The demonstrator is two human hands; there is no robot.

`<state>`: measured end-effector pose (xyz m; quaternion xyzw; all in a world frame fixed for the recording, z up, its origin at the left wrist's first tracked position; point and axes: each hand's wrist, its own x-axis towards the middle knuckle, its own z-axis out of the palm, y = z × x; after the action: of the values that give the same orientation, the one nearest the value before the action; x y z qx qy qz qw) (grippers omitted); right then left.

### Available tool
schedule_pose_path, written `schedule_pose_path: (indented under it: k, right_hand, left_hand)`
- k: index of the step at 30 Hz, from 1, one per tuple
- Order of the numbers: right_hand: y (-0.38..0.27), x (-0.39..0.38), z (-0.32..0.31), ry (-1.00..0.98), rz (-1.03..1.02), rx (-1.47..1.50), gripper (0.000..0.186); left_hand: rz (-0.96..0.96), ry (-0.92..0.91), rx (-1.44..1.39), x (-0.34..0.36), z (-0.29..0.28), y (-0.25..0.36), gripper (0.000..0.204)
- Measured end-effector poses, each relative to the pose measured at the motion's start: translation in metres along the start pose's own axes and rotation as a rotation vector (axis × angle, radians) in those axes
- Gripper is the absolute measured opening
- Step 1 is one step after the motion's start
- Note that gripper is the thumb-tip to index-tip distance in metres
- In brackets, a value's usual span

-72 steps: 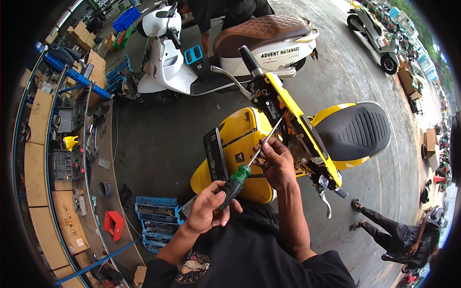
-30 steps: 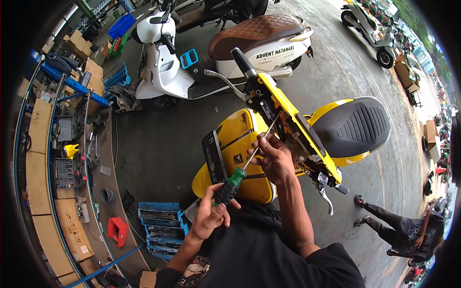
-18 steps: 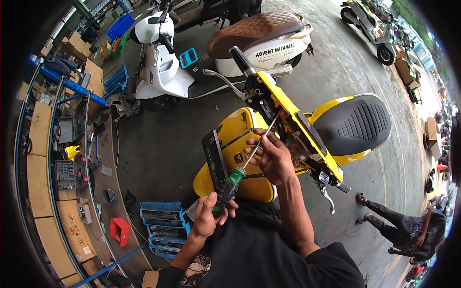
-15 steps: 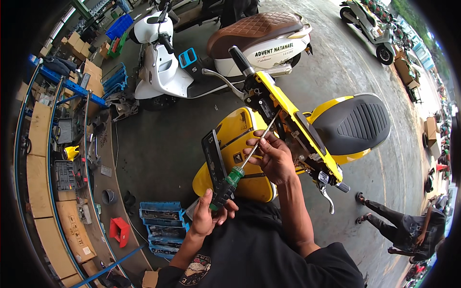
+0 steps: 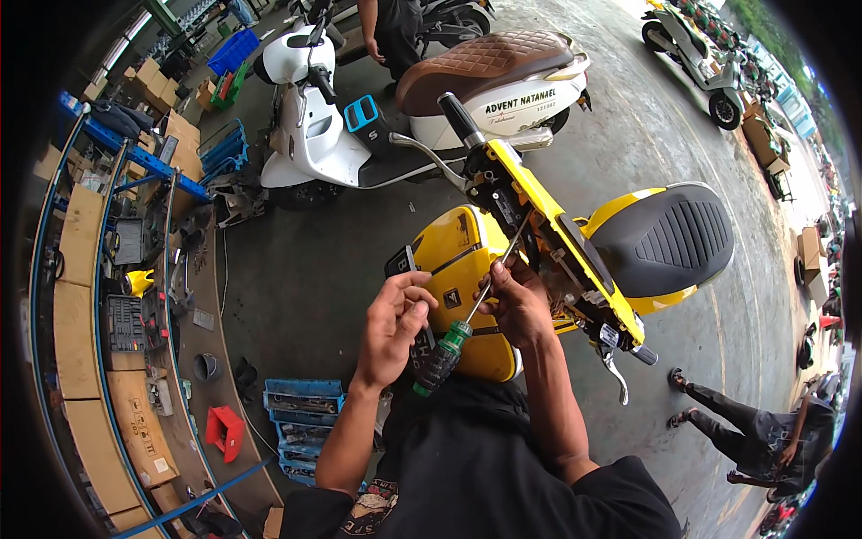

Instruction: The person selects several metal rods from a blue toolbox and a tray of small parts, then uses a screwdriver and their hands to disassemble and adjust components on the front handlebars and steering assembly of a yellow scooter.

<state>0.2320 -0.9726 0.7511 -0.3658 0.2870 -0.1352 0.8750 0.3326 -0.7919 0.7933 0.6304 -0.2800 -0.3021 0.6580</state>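
Note:
A long screwdriver with a green and black handle (image 5: 440,357) slants up, its tip reaching into the exposed underside of the yellow handlebar cover (image 5: 552,220) on a yellow scooter (image 5: 471,251). My right hand (image 5: 521,305) grips the metal shaft between thumb and fingers. Off the handle, my left hand (image 5: 395,323) is open with bent fingers, just above and left of it, over the black plate (image 5: 400,260) on the scooter's front. Where exactly the tip sits is too small to tell.
A white scooter (image 5: 305,144) with a brown seat stands behind, beside a person (image 5: 391,27). Shelving (image 5: 81,341), a blue toolbox (image 5: 301,422) and a red bin (image 5: 224,431) are at left. Another person (image 5: 754,431) is at lower right, a third scooter (image 5: 696,63) at upper right.
My left hand has let go of the screwdriver handle and moved upward. My right hand still holds the shaft. The person behind the white scooter now shows more, with a hanging arm.

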Motion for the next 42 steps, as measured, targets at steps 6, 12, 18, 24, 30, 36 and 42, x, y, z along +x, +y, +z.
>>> schedule_pose_path:
  k: [6,12,18,24,30,36,42]
  right_hand:
    - [-0.007,-0.006,0.000,-0.025,-0.036,-0.008,0.029]
    - [-0.006,-0.007,-0.013,-0.063,-0.034,-0.040,0.031]
    - [-0.010,-0.007,-0.009,-0.081,-0.050,-0.060,0.026]
    - [-0.004,-0.009,0.004,-0.115,-0.064,-0.128,0.025]
    - [-0.002,-0.032,0.010,-0.086,-0.058,-0.197,0.023]
    - [0.028,-0.066,0.024,-0.093,-0.113,-0.216,0.018]
    - [0.060,-0.088,0.042,-0.057,-0.139,-0.275,0.026]
  left_hand:
    - [0.045,-0.265,0.707,0.096,0.057,0.022,0.070]
    - [0.146,-0.332,0.989,0.128,0.071,0.004,0.087]
    - [-0.084,-0.462,0.795,0.135,0.068,0.033,0.078]
    - [0.040,-0.338,0.949,0.125,0.071,0.031,0.057]
    - [0.281,-0.152,0.841,0.111,0.076,0.015,0.037]
    - [0.161,-0.138,0.290,0.096,0.067,0.001,0.016]
    - [-0.073,-0.268,-0.213,0.080,0.038,-0.006,0.017]
